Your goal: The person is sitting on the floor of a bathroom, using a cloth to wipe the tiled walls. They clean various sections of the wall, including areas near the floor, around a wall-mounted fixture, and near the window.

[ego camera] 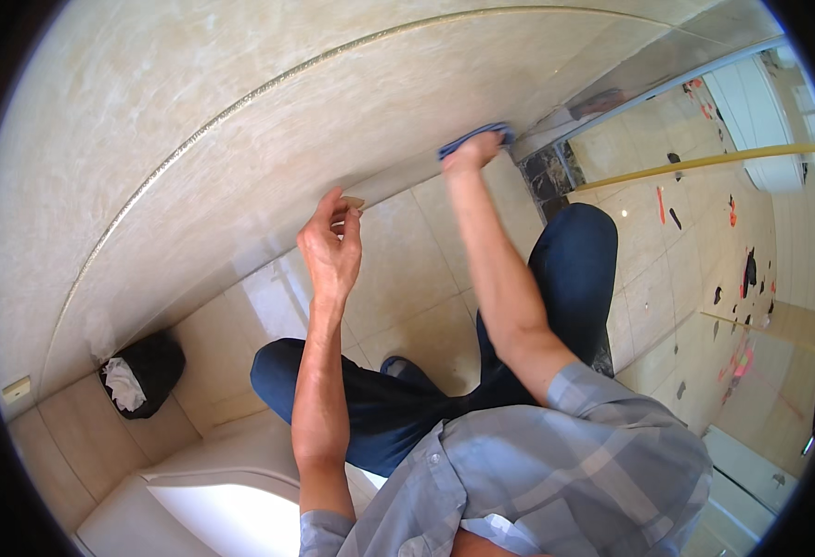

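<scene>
In the head view, my right hand (476,150) presses a folded blue cloth (463,138) against the foot of the tiled wall (296,139), near the corner by a dark stone threshold. The hand is slightly blurred. My left hand (334,237) is raised close to the same wall, left of centre, with its fingers bent. Between thumb and fingers it pinches a small beige piece (354,202), whose kind I cannot tell. Beneath both hands lies the beige tiled floor (407,257). My knees in dark trousers are bent and spread around a dark shoe (407,369).
A black-lined waste bin (164,369) with crumpled white paper (124,384) stands by the wall at left. White toilet-like ceramic (226,512) is at lower left. Right of the dark stone threshold (547,174) runs a yellow strip (700,167); dark and orange scraps are scattered beyond.
</scene>
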Demonstrator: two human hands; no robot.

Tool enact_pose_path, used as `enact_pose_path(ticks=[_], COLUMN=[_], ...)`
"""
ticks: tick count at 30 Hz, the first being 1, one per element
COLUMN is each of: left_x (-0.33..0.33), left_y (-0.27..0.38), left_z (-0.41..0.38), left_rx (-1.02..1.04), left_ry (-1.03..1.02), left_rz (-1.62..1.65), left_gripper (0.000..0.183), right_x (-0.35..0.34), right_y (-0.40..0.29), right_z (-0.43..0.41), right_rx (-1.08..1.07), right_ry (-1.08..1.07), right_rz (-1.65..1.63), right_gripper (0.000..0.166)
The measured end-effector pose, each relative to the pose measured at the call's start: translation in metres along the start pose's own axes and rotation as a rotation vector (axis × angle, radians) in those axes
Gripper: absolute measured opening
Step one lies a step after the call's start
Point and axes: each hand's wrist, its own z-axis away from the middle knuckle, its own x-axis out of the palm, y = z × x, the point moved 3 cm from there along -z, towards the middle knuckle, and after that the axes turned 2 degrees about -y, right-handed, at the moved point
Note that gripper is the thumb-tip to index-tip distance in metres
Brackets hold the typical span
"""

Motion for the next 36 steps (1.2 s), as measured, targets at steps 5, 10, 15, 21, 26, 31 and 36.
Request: enact_pose_path(ticks=[5,10,15,21,26,31,36], left_x=[-0.002,-0.005,-0.004,-0.028,-0.052,-0.096,-0.135], left_y=[-0.022,-0.013,-0.008,0.018,0.015,0.008,-0.039], left_z=[-0.007,-0.006,-0.004,0.004,0.011,0.019,0.032], left_rx=[0.020,0.107,0.139,0.253,0.314,0.164,-0.293], left_ry=[0.113,0.184,0.183,0.256,0.406,0.678,0.867], left_rz=[0.088,0.151,0.187,0.207,0.239,0.630,1.376], left_gripper=[0.029,0.026,0.023,0.017,0.013,0.020,0.022], right_x=[0.004,-0.002,0.004,-0.017,-0.026,-0.045,-0.061], right_y=[0.085,0.123,0.110,0.033,0.064,0.147,0.245], right_z=[0.116,0.149,0.136,0.000,0.018,0.048,0.087], right_rx=[0.295,0.485,0.877,0.316,0.299,0.436,0.583], right_ry=[0.112,-0.087,-0.234,-0.267,-0.302,-0.229,-0.158], right_rz=[0.089,0.106,-0.272,-0.021,0.009,-0.076,-0.106], right_gripper=[0.051,0.050,0.050,0.053,0.051,0.046,0.047])
